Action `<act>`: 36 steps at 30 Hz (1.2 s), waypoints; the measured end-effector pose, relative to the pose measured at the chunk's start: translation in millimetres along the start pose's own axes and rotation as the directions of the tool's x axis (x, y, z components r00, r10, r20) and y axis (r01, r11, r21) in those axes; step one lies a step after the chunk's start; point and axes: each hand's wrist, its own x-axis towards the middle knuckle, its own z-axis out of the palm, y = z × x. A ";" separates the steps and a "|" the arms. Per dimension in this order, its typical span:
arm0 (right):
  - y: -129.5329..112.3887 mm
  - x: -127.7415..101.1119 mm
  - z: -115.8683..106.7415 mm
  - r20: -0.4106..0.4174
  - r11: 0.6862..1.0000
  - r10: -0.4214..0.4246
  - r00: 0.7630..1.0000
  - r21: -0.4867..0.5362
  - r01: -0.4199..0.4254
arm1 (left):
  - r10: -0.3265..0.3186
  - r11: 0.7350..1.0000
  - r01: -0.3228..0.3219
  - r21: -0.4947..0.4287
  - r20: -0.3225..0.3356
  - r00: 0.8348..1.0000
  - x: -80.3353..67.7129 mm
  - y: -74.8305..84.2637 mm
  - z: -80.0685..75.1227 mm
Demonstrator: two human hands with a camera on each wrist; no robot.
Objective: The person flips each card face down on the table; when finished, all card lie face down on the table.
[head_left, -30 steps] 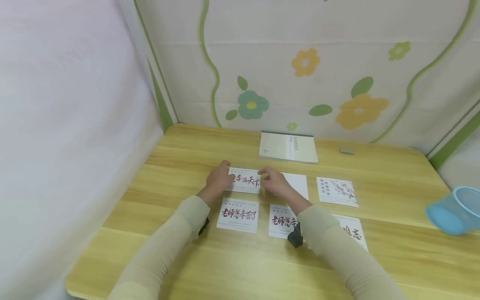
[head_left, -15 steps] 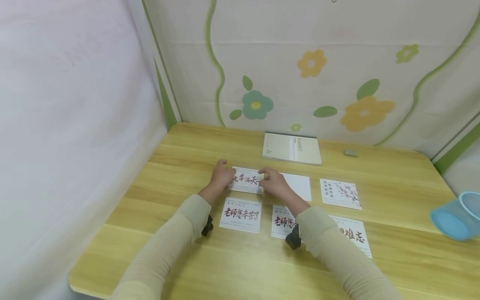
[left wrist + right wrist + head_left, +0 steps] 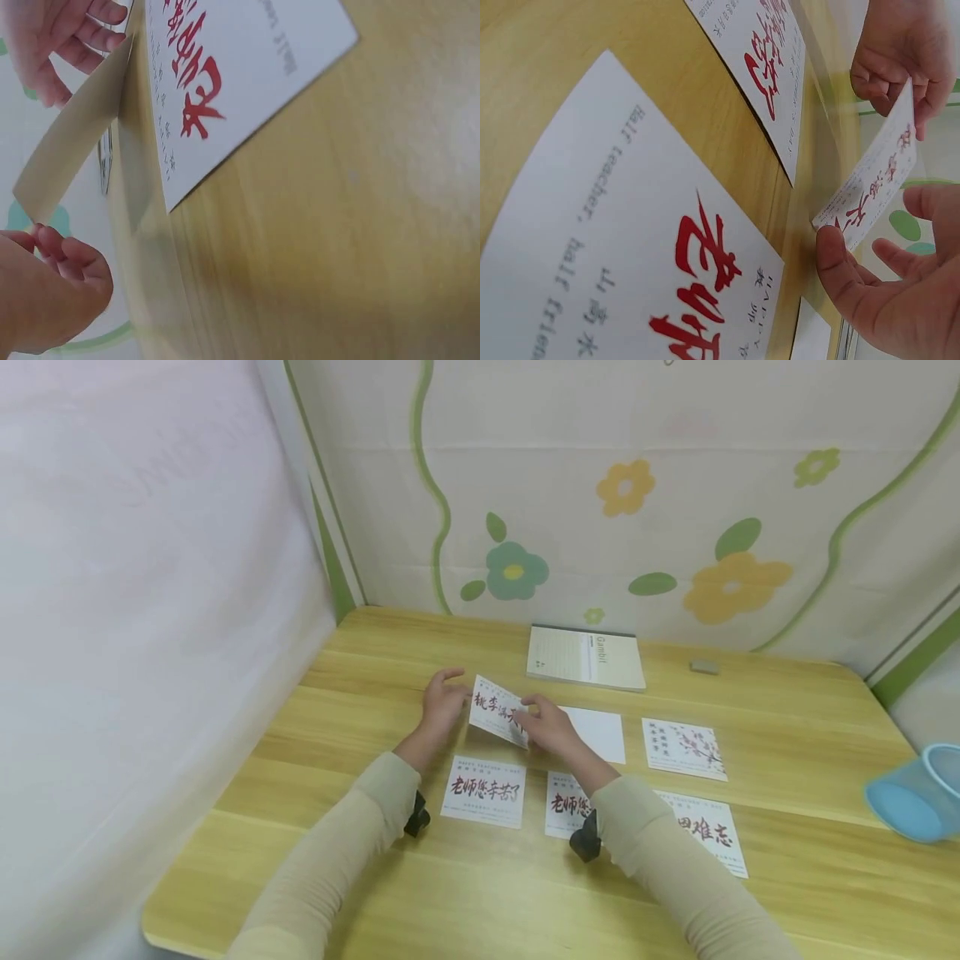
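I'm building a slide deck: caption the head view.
Left hand and right hand hold a card tilted over a wooden table, notebook behind.

The raised card (image 3: 493, 713) is lettered red on white, another card (image 3: 684, 749) is patterned with pink blossoms (image 3: 700, 745), the tabletop (image 3: 480, 897) is grained in yellow, the container (image 3: 897, 802) is tinted blue, and the white backdrop (image 3: 540, 468) is printed with 2 orange flowers (image 3: 708, 587), 1 teal flower (image 3: 517, 571) and green vines (image 3: 447, 517).

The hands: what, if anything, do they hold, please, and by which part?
A tilted, red-lettered card: the left hand holds its left edge, the right hand its right end.
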 end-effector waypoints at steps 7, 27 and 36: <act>-2.7 -2.6 -0.6 0.011 0.998 0.014 1.000 0.062 -0.014 | -0.051 0.988 0.065 -0.143 0.098 0.994 -3.5 0.7 9.9; -9.6 -2.1 -4.8 0.055 0.956 0.067 0.996 0.284 -0.080 | 0.026 1.000 -0.026 -0.002 0.307 0.951 -15.2 -14.8 29.2; -15.1 -5.8 -11.1 0.063 0.911 0.086 0.994 0.398 -0.104 | 0.009 0.982 -0.083 0.169 0.401 0.916 -23.5 -16.3 32.4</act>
